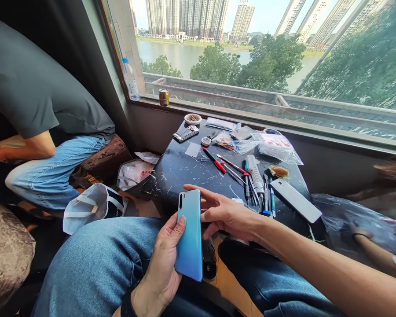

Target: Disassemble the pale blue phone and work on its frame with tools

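1. Holding a shiny blue phone point(190, 237), our left hand point(165, 257) grips its left side, with the thumb on its back.
2. The phone is over our legs point(86, 268), by the near edge of the table point(171, 171).
3. Our right hand point(224, 213) has its fingers spread at the phone's right side; maybe one fingertip touches its far end, but we can't be sure.
4. We see a white phone point(296, 200) on the table's right side, and a dark and silver gadget point(185, 133) at the far left.
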### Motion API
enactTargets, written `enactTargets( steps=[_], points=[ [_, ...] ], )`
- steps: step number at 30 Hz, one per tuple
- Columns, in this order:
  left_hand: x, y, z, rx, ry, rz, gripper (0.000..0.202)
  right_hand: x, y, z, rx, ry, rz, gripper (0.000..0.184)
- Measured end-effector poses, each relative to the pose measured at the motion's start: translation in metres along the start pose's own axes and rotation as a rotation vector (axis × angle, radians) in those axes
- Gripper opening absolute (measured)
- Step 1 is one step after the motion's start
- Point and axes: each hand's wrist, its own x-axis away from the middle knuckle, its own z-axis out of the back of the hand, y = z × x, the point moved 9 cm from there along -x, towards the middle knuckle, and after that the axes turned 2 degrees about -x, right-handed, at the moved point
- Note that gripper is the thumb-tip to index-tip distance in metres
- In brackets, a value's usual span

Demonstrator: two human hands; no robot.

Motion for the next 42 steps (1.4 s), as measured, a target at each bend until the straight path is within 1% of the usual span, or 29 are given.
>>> enactTargets(
  steps=[4,8,13,16,18,23,29,32,35,37,39,42],
  points=[
    [0.0,0.007,-0.01,0.001,-0.054,-0.022,0.045,-0.001,-0.01,0.006,0.015,0.04,0.024,0.078],
    [0.003,0.017,-0.02,0.005,-0.139,-0.046,0.047,-0.001,-0.019,0.015,0.064,0.029,0.068,0.064],
    [0.01,0.014,-0.027,-0.044,-0.231,0.017,0.047,0.0,-0.011,0.018,0.109,-0.054,0.006,0.049],
    [0.013,0.014,-0.03,-0.036,-0.25,0.018,0.045,0.001,-0.006,0.016,0.116,-0.066,-0.023,0.036],
    [0.013,0.013,-0.03,-0.029,-0.249,0.022,0.044,0.002,-0.002,0.013,0.127,-0.073,-0.049,0.031],
    [0.012,0.013,-0.027,-0.071,-0.222,0.016,0.047,0.003,0.001,0.011,0.19,-0.08,-0.074,0.031],
    [0.015,0.01,-0.033,-0.065,-0.265,0.056,0.047,0.011,-0.014,0.012,0.274,-0.102,-0.031,0.036],
    [0.018,0.009,-0.035,-0.064,-0.299,0.081,0.046,0.015,-0.023,0.014,0.334,-0.075,-0.004,0.038],
    [0.02,0.007,-0.035,-0.08,-0.309,0.09,0.044,0.019,-0.03,0.018,0.371,-0.027,0.0,0.039],
    [0.021,0.004,-0.036,-0.086,-0.323,0.093,0.042,0.021,-0.033,0.022,0.379,0.021,0.008,0.036],
    [0.023,0.0,-0.04,-0.085,-0.364,0.11,0.041,0.022,-0.038,0.026,0.389,0.065,0.037,0.03],
    [0.026,-0.004,-0.047,-0.074,-0.422,0.13,0.041,0.024,-0.043,0.029,0.392,0.091,0.08,0.026]
  ],
)
